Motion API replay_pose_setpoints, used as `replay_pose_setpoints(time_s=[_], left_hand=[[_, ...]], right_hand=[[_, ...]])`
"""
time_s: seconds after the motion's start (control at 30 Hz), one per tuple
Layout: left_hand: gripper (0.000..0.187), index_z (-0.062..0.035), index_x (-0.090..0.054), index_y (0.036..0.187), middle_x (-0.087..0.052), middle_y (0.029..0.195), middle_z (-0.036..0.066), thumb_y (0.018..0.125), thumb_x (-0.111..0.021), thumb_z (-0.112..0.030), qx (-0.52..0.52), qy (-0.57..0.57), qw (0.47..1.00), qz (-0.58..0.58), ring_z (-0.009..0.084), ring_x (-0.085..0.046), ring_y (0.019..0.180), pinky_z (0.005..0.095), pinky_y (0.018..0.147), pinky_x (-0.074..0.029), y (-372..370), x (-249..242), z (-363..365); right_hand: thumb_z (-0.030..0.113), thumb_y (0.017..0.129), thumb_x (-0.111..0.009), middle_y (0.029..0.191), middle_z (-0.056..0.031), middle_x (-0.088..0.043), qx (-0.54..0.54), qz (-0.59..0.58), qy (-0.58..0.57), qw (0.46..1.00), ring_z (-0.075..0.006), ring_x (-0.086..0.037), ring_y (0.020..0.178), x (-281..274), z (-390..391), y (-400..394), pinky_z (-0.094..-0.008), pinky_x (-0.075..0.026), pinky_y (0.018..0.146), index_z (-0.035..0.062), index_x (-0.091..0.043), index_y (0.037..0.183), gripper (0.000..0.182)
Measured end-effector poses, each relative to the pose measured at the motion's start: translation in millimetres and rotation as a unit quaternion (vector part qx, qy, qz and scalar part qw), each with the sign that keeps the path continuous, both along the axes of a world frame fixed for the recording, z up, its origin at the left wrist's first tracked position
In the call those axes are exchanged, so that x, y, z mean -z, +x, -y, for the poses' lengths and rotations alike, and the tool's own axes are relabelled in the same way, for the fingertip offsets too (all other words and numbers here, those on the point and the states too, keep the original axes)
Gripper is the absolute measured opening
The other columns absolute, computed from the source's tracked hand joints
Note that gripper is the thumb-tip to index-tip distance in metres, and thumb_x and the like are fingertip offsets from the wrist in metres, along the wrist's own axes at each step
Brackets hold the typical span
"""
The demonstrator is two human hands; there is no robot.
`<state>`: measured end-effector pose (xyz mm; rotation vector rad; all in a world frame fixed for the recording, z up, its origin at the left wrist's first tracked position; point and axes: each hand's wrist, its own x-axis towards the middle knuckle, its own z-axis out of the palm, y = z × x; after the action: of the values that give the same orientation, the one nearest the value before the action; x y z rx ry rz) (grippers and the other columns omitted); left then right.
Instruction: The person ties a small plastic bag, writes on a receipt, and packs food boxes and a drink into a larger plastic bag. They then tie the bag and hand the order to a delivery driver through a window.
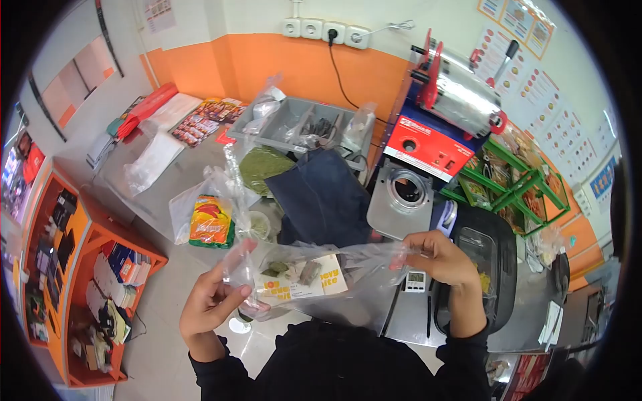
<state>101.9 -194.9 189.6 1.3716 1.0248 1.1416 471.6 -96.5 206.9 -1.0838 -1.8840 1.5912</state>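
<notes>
A clear plastic bag is stretched wide between my two hands at the near edge of the table. My left hand grips its left end between thumb and fingers. The right end is pinched by my right hand. Through the film I see white and yellow printed boxes with a small green piece and a brownish piece on top. A dark folded cloth lies just beyond the bag. A small white digital timer sits below my right hand.
A red-and-blue cup sealing machine stands at the back right, near a green rack. Behind the cloth is a grey divided tray. A yellow-orange packet lies left; a black tub stands right. An orange shelf is far left.
</notes>
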Motion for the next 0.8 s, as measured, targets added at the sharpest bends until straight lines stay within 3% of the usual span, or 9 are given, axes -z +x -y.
replay_pose_setpoints(time_s=[0.13,0.27,0.33,0.43,0.53,0.63,0.67,0.73,0.8], left_hand=[[0.064,0.0087,-0.025,0.143,-0.029,0.148,0.025,0.084,-0.052,0.010,0.060,0.003,0.989,0.132,0.0254,-0.061,0.106,0.0366,0.086,-0.054,14,1,-9],[0.075,0.0068,-0.015,0.146,-0.012,0.153,0.025,0.083,-0.057,0.004,0.208,-0.002,0.959,0.192,0.0338,-0.054,0.118,0.0455,0.095,-0.048,39,37,-12],[0.085,0.0041,-0.009,0.148,-0.005,0.155,0.022,0.083,-0.063,-0.003,0.276,-0.043,0.936,0.212,0.0356,-0.039,0.132,0.0459,0.097,-0.046,55,37,-8],[0.089,0.0001,-0.008,0.149,-0.004,0.156,0.019,0.082,-0.066,-0.011,0.316,-0.023,0.938,0.139,0.0351,-0.041,0.130,0.0460,0.095,-0.047,71,56,1],[0.096,-0.0017,-0.008,0.150,0.002,0.157,0.019,0.081,-0.071,-0.021,0.404,0.092,0.909,0.051,0.0359,-0.042,0.130,0.0463,0.094,-0.047,57,81,-15],[0.112,0.0027,-0.005,0.148,0.003,0.156,0.023,0.074,-0.078,-0.039,0.350,0.318,0.873,-0.120,0.0392,-0.026,0.139,0.0484,0.107,-0.033,30,133,-14],[0.116,0.0040,-0.004,0.147,-0.005,0.154,0.024,0.072,-0.077,-0.044,0.139,0.234,0.950,-0.156,0.0400,-0.021,0.140,0.0483,0.111,-0.023,72,128,-3],[0.124,0.0052,0.000,0.146,-0.019,0.151,0.026,0.068,-0.079,-0.051,-0.054,0.094,0.980,-0.167,0.0414,-0.015,0.141,0.0487,0.115,-0.010,123,148,10],[0.128,0.0050,0.002,0.146,-0.026,0.148,0.026,0.065,-0.080,-0.052,-0.023,0.055,0.987,-0.150,0.0420,-0.014,0.141,0.0493,0.115,-0.006,153,220,-6]], right_hand=[[0.017,0.094,-0.054,0.094,-0.0162,-0.068,0.122,-0.298,-0.154,0.934,-0.0205,-0.064,0.088,10,23,-6,-0.0319,-0.049,0.081,-0.0048,-0.063,0.100,0.024],[0.021,0.093,-0.058,0.097,-0.0149,-0.067,0.110,-0.314,-0.180,0.926,-0.0208,-0.063,0.089,23,58,-33,-0.0323,-0.047,0.084,-0.0038,-0.060,0.110,0.030],[0.022,0.090,-0.063,0.098,-0.0128,-0.066,0.084,-0.192,-0.076,0.975,-0.0194,-0.063,0.088,42,71,-51,-0.0310,-0.046,0.084,-0.0024,-0.057,0.117,0.037],[0.019,0.089,-0.065,0.094,-0.0093,-0.066,0.036,-0.062,0.088,0.994,-0.0162,-0.061,0.088,63,87,-74,-0.0284,-0.046,0.083,-0.0004,-0.057,0.116,0.034],[0.015,0.089,-0.066,0.093,-0.0083,-0.066,0.043,-0.121,-0.005,0.992,-0.0147,-0.061,0.089,91,81,-69,-0.0280,-0.045,0.085,-0.0021,-0.056,0.116,0.034],[0.015,0.088,-0.066,0.092,-0.0081,-0.066,0.199,-0.236,-0.141,0.941,-0.0134,-0.061,0.089,65,72,-56,-0.0281,-0.046,0.085,-0.0045,-0.055,0.112,0.033],[0.015,0.089,-0.064,0.091,-0.0088,-0.067,0.216,-0.256,-0.165,0.928,-0.0130,-0.062,0.088,50,71,-55,-0.0297,-0.047,0.084,-0.0049,-0.055,0.107,0.029],[0.012,0.086,-0.066,0.092,-0.0076,-0.067,0.194,-0.193,-0.100,0.956,-0.0124,-0.063,0.088,56,76,-54,-0.0285,-0.047,0.082,-0.0031,-0.056,0.106,0.027],[0.009,0.080,-0.068,0.086,-0.0076,-0.065,0.155,-0.025,0.015,0.988,-0.0184,-0.064,0.084,40,84,-59,-0.0311,-0.048,0.079,-0.0019,-0.055,0.097,0.024]])
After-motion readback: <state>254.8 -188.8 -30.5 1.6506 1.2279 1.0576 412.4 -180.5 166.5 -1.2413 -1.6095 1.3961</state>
